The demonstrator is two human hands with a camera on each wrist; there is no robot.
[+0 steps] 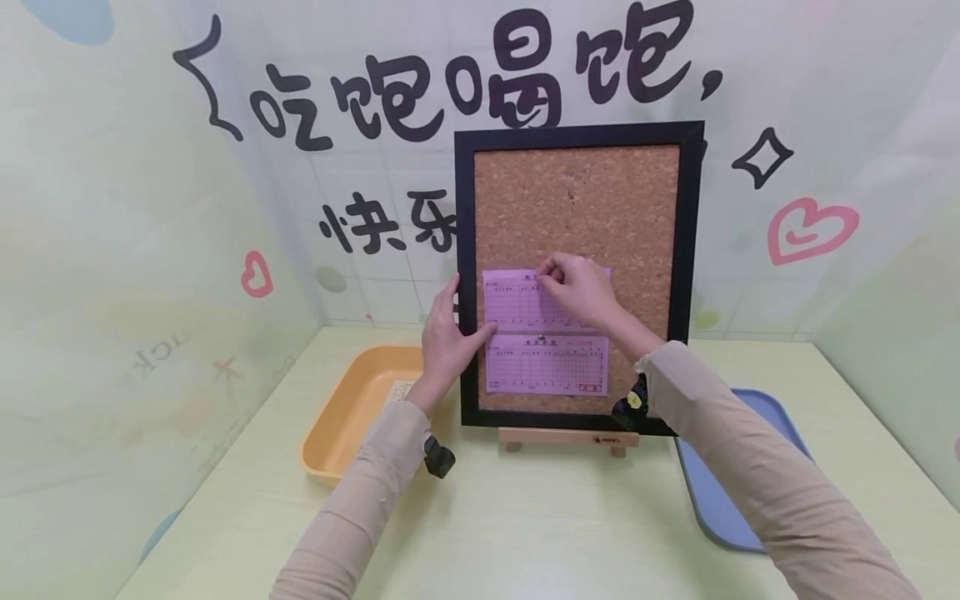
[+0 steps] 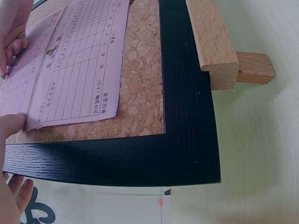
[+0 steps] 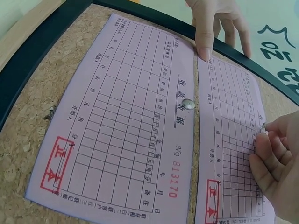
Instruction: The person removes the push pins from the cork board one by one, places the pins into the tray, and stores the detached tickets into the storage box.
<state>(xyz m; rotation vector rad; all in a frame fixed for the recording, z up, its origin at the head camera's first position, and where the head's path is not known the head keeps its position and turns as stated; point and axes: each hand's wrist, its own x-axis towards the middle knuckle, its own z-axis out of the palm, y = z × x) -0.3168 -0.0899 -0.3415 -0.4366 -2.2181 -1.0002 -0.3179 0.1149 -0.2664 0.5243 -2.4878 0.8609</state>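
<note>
A cork board (image 1: 585, 200) in a black frame (image 1: 465, 250) stands upright on a small wooden easel (image 1: 570, 437). Two pink receipts hang on it. A silver pin (image 3: 188, 103) fixes the lower receipt (image 1: 543, 367). My left hand (image 1: 450, 333) lies along the frame's left edge, its thumb (image 3: 204, 44) pressing the upper receipt (image 1: 517, 304) flat. My right hand (image 1: 573, 283) pinches a small pushpin (image 3: 264, 126) against the top edge of that upper receipt. In the left wrist view the lower receipt (image 2: 79, 70) and the frame's corner (image 2: 187, 116) fill the picture.
An orange tray (image 1: 352, 408) with a slip of paper in it sits on the table left of the board. A blue tray (image 1: 720, 500) lies to the right, partly under my right sleeve. Decorated walls close in behind and on both sides.
</note>
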